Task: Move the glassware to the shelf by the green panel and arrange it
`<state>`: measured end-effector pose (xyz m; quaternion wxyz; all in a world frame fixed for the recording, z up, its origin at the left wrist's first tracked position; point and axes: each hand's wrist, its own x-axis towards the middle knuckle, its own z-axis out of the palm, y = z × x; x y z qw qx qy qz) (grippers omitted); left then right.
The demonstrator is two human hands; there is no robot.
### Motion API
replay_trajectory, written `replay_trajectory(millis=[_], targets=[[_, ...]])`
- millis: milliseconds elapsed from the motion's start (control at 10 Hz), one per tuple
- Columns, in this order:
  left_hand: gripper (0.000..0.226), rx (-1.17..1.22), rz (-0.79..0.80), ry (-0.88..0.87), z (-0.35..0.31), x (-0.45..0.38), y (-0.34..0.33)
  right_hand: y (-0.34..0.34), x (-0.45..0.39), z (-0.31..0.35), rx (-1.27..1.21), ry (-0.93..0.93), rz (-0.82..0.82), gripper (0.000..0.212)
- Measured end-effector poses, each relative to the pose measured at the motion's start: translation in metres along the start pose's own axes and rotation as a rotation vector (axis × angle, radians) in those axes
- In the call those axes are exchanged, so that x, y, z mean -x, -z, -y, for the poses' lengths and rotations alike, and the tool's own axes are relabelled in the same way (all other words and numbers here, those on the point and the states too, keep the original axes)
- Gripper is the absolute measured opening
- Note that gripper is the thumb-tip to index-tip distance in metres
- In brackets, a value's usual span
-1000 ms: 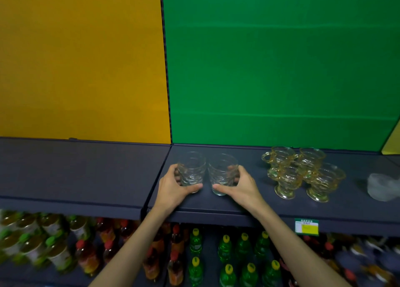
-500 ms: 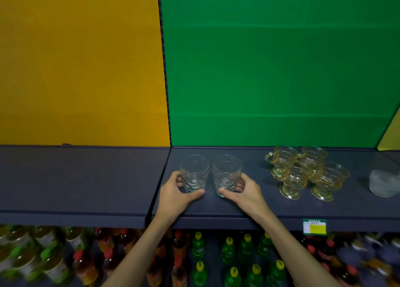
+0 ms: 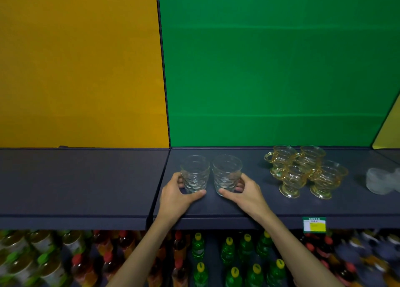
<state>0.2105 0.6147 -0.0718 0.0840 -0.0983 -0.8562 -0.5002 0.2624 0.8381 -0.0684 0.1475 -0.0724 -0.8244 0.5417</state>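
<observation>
Two clear patterned tumblers stand upright side by side on the dark shelf [image 3: 216, 209] under the green panel [image 3: 270, 70]. My left hand [image 3: 176, 194] grips the base of the left tumbler [image 3: 194, 173], thumb in front, fingers behind. Around the right tumbler [image 3: 226, 172] my right hand [image 3: 246, 193] curls the same way. Both glasses sit near the shelf's left end, almost touching each other.
Several amber footed cups [image 3: 303, 171] cluster to the right on the same shelf, and a frosted glass dish [image 3: 383, 180] lies at the far right. A bare shelf [image 3: 75, 178] under the yellow panel lies to the left. Bottles [image 3: 229, 254] fill the shelf below.
The view has shifted slightly, and both hands with the tumblers sit a little farther back on the shelf than a second ago. The grips are unchanged.
</observation>
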Motion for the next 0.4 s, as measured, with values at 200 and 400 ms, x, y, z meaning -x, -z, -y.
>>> replay_trajectory(millis=[200,400], targets=[[0.089,-0.003,0.201,-0.055,-0.001,-0.003,0.013,0.004,0.002,0.000,0.021,-0.003,0.023,0.075],[0.102,-0.144,0.214,-0.113,0.021,-0.005,0.039,0.016,0.021,0.006,0.090,0.028,0.014,0.101]])
